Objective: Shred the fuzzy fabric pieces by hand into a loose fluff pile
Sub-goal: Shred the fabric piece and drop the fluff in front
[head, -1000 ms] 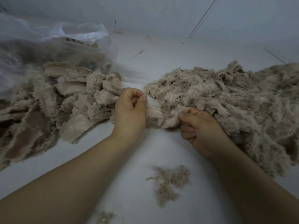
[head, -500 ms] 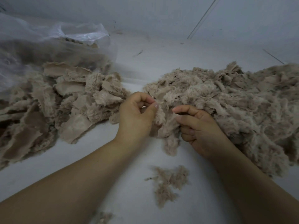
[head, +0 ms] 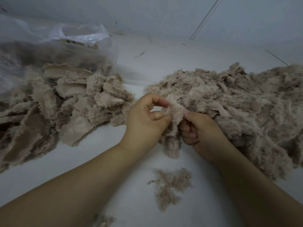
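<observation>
White tabletop (head: 114,185), matte, with a pale wall (head: 164,13) behind it; a thin dark seam line runs diagonally up the wall at right. No brands, labels or writing readable anywhere.

Nearest: a small tuft of loose fluff (head: 170,184) on the bare surface between the two forearms, and another scrap (head: 105,221) at the bottom edge, partly cut off.

Mid: both hands meet at centre over one fuzzy fabric piece (head: 174,122), beige, hanging down to the table. Left hand (head: 146,122) has fingers curled, thumb and forefinger pinching the left edge of the piece. Right hand (head: 201,135) has fingers curled in, its thumb and fingertips gripping the right edge. Hands are just beside each other, with the piece between them.

Left of the hands: heap of unshredded fabric pieces (head: 65,108), flat tan backing showing on many, lying on the tabletop. Right: large loose fluff pile (head: 242,112), touching the back of the right hand, running out of frame at right.

Far left: clear plastic bag (head: 49,46), crumpled, open mouth, more beige fabric visible through it; the heap spills from it. A few dark specks sit on the surface beyond, near the wall.
</observation>
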